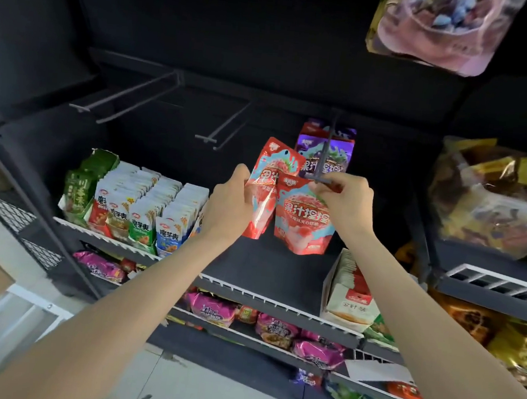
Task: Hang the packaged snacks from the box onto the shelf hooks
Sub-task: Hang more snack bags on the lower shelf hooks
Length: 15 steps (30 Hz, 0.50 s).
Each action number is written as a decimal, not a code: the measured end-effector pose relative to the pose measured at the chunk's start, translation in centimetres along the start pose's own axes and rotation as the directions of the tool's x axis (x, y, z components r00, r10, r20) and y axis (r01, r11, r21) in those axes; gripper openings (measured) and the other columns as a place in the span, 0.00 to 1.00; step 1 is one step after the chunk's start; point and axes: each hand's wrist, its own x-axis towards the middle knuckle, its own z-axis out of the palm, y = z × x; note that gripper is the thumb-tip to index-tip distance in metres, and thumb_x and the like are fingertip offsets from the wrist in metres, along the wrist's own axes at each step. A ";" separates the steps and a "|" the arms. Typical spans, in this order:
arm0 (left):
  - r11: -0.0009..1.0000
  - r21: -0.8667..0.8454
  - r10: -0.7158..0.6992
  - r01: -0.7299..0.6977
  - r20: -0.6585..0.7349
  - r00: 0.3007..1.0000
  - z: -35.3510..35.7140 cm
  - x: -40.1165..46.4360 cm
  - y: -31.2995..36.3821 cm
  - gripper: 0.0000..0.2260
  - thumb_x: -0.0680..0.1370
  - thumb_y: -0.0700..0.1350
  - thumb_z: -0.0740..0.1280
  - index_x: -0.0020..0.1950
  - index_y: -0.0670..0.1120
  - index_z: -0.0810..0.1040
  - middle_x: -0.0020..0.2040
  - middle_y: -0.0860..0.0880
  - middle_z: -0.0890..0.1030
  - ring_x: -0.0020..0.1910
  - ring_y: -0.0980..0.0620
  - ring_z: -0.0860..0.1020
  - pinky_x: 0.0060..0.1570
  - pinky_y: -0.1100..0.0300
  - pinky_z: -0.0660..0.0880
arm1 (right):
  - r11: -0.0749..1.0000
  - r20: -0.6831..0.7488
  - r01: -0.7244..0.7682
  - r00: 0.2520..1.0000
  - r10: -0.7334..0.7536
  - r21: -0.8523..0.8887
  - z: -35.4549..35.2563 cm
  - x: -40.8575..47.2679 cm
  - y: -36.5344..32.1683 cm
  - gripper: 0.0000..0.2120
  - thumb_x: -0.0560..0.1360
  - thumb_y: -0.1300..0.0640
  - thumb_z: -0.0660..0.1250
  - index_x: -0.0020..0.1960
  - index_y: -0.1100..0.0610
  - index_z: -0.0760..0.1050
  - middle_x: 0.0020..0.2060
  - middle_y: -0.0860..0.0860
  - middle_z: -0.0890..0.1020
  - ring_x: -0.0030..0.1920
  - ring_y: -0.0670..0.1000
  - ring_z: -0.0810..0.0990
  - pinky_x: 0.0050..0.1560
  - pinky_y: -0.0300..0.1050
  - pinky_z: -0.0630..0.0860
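My left hand (230, 202) grips a red strawberry snack pouch (268, 187) by its left edge, tilted. My right hand (345, 200) pinches the top of a second red strawberry pouch (305, 222) right at the tip of a dark shelf hook (327, 154). A purple pouch (325, 150) hangs further back on that same hook. Two more hooks stick out to the left with nothing on them: one at the middle (227, 125), one at the far left (127, 96). The box is not clearly in view.
Small snack packets in display trays (145, 207) fill the shelf's left part. A white carton of packets (348, 291) stands on the right. Pink noodle bags (213, 310) lie on lower shelves. Bagged snacks (493, 202) crowd the right bay; a pink bag (439, 29) hangs overhead.
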 end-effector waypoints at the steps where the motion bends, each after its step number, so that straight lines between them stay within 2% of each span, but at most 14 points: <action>1: 1.000 -0.003 -0.006 0.006 -0.002 1.000 0.1 0.1 0.0 0.05 0.81 0.42 0.58 0.47 0.44 0.64 0.36 0.47 0.76 0.33 0.46 0.76 0.29 0.54 0.68 | 1.000 0.009 0.011 1.000 -0.011 -0.004 0.0 0.1 0.0 0.08 0.74 0.59 0.70 0.53 0.59 0.82 0.39 0.47 0.79 0.37 0.41 0.75 0.36 0.32 0.68; 3: 1.000 -0.007 -0.013 0.013 -0.008 1.000 0.1 0.2 0.2 0.05 0.81 0.42 0.58 0.47 0.44 0.64 0.35 0.49 0.74 0.31 0.49 0.74 0.27 0.58 0.65 | 1.000 0.028 0.027 0.999 -0.027 -0.005 0.1 0.3 -0.1 0.08 0.74 0.60 0.70 0.53 0.60 0.82 0.40 0.48 0.78 0.39 0.42 0.75 0.37 0.31 0.68; 5: 1.000 -0.020 -0.024 0.024 -0.007 1.000 0.2 0.3 0.2 0.05 0.81 0.42 0.58 0.47 0.43 0.64 0.35 0.50 0.73 0.30 0.52 0.72 0.27 0.61 0.63 | 0.998 0.040 0.057 0.998 -0.056 -0.021 0.4 0.3 -0.2 0.06 0.75 0.60 0.69 0.50 0.61 0.81 0.38 0.47 0.77 0.35 0.40 0.72 0.36 0.31 0.66; 9: 0.999 -0.021 -0.029 0.029 -0.002 1.000 0.3 0.1 0.2 0.06 0.81 0.43 0.58 0.47 0.43 0.64 0.39 0.48 0.76 0.34 0.51 0.76 0.28 0.61 0.67 | 0.997 0.061 0.074 0.995 -0.073 -0.022 0.7 0.3 -0.2 0.04 0.75 0.59 0.69 0.48 0.60 0.79 0.39 0.48 0.77 0.33 0.40 0.72 0.34 0.31 0.66; 13: 1.000 -0.020 -0.022 0.022 -0.014 1.000 0.2 0.1 0.1 0.06 0.81 0.42 0.58 0.47 0.44 0.63 0.38 0.51 0.74 0.33 0.54 0.74 0.27 0.64 0.65 | 0.979 0.161 -0.108 0.984 0.080 0.173 0.0 1.1 0.0 0.01 0.74 0.60 0.71 0.45 0.56 0.80 0.41 0.48 0.81 0.42 0.45 0.80 0.42 0.42 0.77; 15: 1.000 -0.019 -0.021 0.021 -0.027 0.999 0.0 0.2 0.1 0.06 0.81 0.41 0.58 0.46 0.44 0.63 0.36 0.51 0.73 0.33 0.52 0.74 0.27 0.61 0.66 | 0.952 0.236 -0.179 0.964 0.120 0.249 -0.5 1.4 0.0 0.03 0.73 0.61 0.71 0.42 0.54 0.80 0.42 0.49 0.82 0.46 0.48 0.82 0.48 0.45 0.80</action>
